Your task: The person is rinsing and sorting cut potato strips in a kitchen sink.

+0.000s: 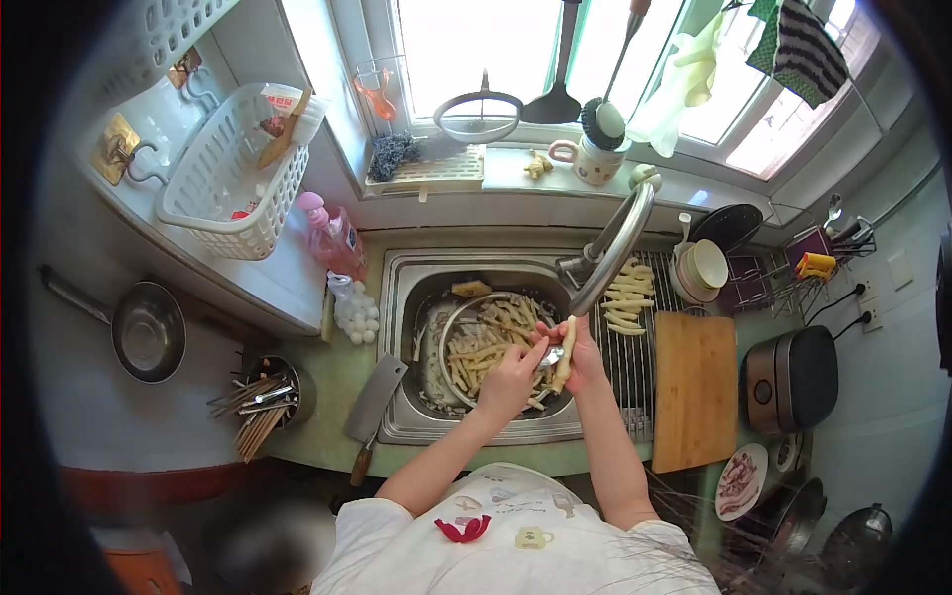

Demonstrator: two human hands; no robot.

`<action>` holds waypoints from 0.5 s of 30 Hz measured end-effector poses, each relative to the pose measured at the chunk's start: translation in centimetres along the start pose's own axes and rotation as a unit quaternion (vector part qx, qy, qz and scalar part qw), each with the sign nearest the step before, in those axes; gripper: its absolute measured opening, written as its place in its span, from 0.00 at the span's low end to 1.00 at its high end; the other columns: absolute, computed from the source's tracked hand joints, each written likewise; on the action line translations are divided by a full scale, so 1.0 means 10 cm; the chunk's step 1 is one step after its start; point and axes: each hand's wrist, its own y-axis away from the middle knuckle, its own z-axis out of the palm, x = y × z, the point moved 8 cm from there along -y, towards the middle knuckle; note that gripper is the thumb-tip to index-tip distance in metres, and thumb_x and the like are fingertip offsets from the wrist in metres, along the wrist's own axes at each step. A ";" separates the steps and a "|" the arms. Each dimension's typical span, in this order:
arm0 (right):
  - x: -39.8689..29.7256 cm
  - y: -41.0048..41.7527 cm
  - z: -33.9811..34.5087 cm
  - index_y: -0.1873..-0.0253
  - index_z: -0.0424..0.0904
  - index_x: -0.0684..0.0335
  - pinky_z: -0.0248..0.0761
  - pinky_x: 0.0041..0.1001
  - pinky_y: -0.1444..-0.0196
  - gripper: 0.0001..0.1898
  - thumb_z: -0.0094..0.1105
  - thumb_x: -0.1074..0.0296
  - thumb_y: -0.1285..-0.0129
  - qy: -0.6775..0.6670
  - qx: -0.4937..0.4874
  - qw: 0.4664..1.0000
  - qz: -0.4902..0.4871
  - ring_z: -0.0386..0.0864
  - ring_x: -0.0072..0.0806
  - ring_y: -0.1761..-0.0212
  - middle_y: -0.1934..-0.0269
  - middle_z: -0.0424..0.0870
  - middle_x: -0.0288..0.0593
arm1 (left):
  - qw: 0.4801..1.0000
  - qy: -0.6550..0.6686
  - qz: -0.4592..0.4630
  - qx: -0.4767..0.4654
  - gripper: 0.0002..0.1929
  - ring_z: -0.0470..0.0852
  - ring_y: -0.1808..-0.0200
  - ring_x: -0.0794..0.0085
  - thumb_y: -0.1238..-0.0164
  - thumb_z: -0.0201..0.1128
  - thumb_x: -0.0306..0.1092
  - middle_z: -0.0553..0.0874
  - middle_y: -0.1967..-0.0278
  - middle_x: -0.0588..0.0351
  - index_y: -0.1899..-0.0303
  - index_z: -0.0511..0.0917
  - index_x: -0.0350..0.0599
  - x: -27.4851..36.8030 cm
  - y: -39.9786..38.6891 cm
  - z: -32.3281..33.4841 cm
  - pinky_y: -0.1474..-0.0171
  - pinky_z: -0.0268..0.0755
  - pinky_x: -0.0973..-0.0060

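My right hand (587,358) grips a long, pale root vegetable (566,355) close under the mouth of the curved metal faucet (614,249). Against its side, my left hand (509,378) holds a shiny metal utensil (551,357); whether it is a spoon or a peeler is hard to tell. Both hands are above a stainless steel sink (394,335). In the basin a round bowl (444,349) holds many similar yellowish roots (483,357), with thin scraps around it. Several paler roots (628,297) lie in rows on a metal drying rack (632,379) to the right.
A cleaver (377,398) lies at the sink's left front corner, beside a holder of chopsticks (301,394). Right of the rack are a wooden cutting board (695,387), stacked bowls (699,271) and a plate of sliced meat (741,483). A pink soap bottle (336,242) stands left.
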 end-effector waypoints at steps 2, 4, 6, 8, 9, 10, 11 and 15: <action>-0.04 -0.01 -0.01 0.77 0.67 0.60 0.72 0.36 0.51 0.25 0.46 0.41 0.40 -0.002 0.010 1.000 -0.011 0.78 0.38 0.58 0.65 0.79 0.53 | 1.000 -0.017 0.004 -0.013 0.27 0.79 0.73 0.63 0.56 0.58 0.18 0.76 0.70 0.54 0.49 0.75 0.51 0.03 0.02 0.04 0.71 0.73 0.70; -0.11 -0.04 -0.08 0.77 0.67 0.60 0.72 0.36 0.52 0.25 0.46 0.41 0.40 -0.003 0.019 0.999 -0.026 0.78 0.38 0.58 0.66 0.79 0.53 | 0.999 -0.021 0.015 -0.039 0.26 0.79 0.73 0.63 0.56 0.58 0.19 0.76 0.70 0.54 0.49 0.75 0.51 0.11 0.15 0.07 0.71 0.73 0.71; -0.14 -0.04 -0.14 0.77 0.67 0.60 0.72 0.34 0.51 0.26 0.46 0.41 0.40 0.004 0.008 1.000 -0.024 0.77 0.37 0.57 0.68 0.79 0.53 | 0.998 -0.020 0.034 -0.045 0.26 0.78 0.74 0.64 0.57 0.59 0.19 0.76 0.71 0.54 0.50 0.76 0.51 0.19 0.25 0.07 0.72 0.73 0.71; -0.11 -0.05 -0.12 0.78 0.67 0.60 0.72 0.33 0.51 0.25 0.46 0.41 0.40 0.006 -0.007 1.000 -0.010 0.78 0.37 0.57 0.68 0.79 0.53 | 0.999 -0.014 0.035 -0.022 0.26 0.78 0.75 0.64 0.57 0.59 0.20 0.75 0.72 0.54 0.50 0.76 0.52 0.14 0.14 0.04 0.73 0.73 0.72; -0.09 -0.04 -0.07 0.78 0.67 0.59 0.72 0.33 0.51 0.25 0.46 0.41 0.40 0.009 -0.022 1.000 0.005 0.78 0.37 0.58 0.69 0.79 0.53 | 0.999 -0.008 0.034 0.002 0.26 0.78 0.76 0.65 0.57 0.60 0.20 0.75 0.72 0.55 0.51 0.77 0.52 0.14 0.09 0.00 0.74 0.73 0.72; -0.09 -0.01 0.02 0.78 0.67 0.60 0.72 0.33 0.50 0.25 0.47 0.42 0.40 -0.004 -0.031 0.999 0.007 0.78 0.37 0.58 0.68 0.79 0.53 | 0.999 -0.008 0.032 0.003 0.26 0.78 0.76 0.65 0.57 0.60 0.20 0.75 0.72 0.55 0.51 0.77 0.52 0.15 0.08 0.01 0.74 0.73 0.72; -0.07 0.01 0.00 0.78 0.67 0.60 0.72 0.33 0.50 0.25 0.47 0.42 0.40 -0.002 -0.031 0.999 0.008 0.78 0.37 0.58 0.68 0.79 0.53 | 0.999 -0.023 0.031 0.004 0.26 0.78 0.76 0.65 0.57 0.60 0.20 0.75 0.72 0.55 0.51 0.77 0.53 0.17 0.08 0.01 0.74 0.73 0.72; -0.14 -0.03 -0.06 0.79 0.67 0.61 0.72 0.34 0.48 0.26 0.47 0.42 0.40 0.001 0.034 0.999 -0.020 0.78 0.37 0.57 0.73 0.77 0.48 | 0.997 -0.053 0.047 -0.033 0.26 0.78 0.75 0.66 0.56 0.59 0.20 0.75 0.72 0.56 0.50 0.76 0.52 0.24 0.26 0.06 0.73 0.73 0.73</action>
